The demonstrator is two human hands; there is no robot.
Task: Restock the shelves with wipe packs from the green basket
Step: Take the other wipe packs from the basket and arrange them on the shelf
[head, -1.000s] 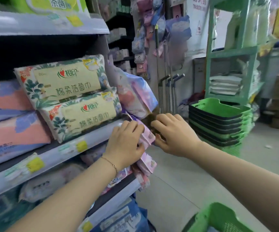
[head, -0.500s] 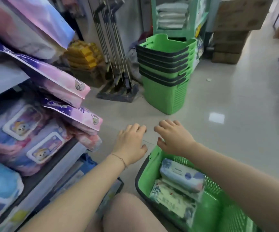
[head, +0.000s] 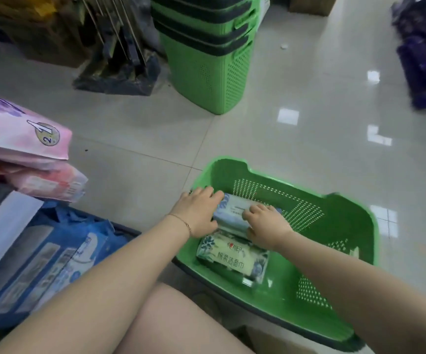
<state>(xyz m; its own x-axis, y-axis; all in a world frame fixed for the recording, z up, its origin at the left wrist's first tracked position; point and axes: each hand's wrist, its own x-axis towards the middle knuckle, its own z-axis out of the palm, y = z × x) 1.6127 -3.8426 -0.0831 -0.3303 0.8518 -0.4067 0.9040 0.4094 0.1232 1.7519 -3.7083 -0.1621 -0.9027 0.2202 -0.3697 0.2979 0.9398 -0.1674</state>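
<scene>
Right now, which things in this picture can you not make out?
- Blue pack, head view: both hands cover its ends; the left hand and right hand may be gripping or only touching it.
- Green basket: arms hide part of the inside.
- Shelf packs: cut by the left edge.

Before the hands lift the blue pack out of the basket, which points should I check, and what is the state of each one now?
1. Left hand on the blue pack: ok, it rests on the pack's left end.
2. Right hand on the pack: ok, its fingers lie over the right end.
3. Firm grip closed under the pack: cannot tell, the undersides are hidden.
4. Blue pack free of the floral pack: cannot tell, they lie close together.
5. Way up out of the green basket open: ok, nothing lies over the pack.
6. Free place on the shelf: cannot tell, only its packed edge shows.
</scene>
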